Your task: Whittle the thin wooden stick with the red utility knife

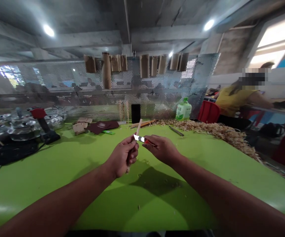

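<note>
My left hand (124, 155) is closed round a thin pale wooden stick (138, 126) that points up and away from me. My right hand (162, 148) is closed on a small knife with a red handle; its shiny blade (139, 138) lies across the stick just above my left thumb. Both hands are held together above the middle of the green table (58, 174). A few small wood shavings (154, 179) lie on the table below them.
A long heap of wood shavings (213, 130) runs along the table's right edge. At the back stand a perforated metal screen (95, 89), a green bottle (183, 110), a black block (135, 113), pencils and brown pouches. Glass lids and a red-topped tool (40, 118) sit left. Another person (243, 95) sits far right.
</note>
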The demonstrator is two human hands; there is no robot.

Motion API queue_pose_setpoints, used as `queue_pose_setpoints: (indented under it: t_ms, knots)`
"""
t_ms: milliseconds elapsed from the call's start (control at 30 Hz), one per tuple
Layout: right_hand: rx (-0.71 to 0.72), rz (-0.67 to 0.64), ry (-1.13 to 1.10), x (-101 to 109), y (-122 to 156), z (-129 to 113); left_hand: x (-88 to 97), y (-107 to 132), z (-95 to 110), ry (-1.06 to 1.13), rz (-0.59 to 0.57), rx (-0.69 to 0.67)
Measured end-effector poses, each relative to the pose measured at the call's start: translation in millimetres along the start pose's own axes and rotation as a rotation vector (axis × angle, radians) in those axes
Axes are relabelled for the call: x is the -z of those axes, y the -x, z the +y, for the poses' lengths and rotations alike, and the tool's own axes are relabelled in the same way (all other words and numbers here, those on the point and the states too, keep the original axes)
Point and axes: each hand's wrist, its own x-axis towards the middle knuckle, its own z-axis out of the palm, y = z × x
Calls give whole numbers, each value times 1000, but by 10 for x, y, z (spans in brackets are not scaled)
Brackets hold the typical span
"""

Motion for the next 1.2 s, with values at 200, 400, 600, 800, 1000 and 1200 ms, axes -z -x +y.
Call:
queue_pose_setpoints:
  t_ms: [200, 400, 600, 800, 1000, 1200]
  knots:
    - [-12, 90, 88, 47, -23, 47, -33, 42, -7, -18, -25, 9]
    - [-328, 291, 55, 290, -148, 550, -31, 130, -96, -118, -129, 78]
    - [-339, 377, -2, 311, -147, 686, 39, 56, -70, -92, -34, 29]
    - [-81, 114, -138, 15, -30, 171, 88, -74, -43, -66, 5, -63]
    - [5, -12, -98, -27, 1, 28, 44, -52, -37, -95, -31, -44]
    - [-4, -8, 0, -13, 10, 10, 40, -5, -13, -201, -29, -70]
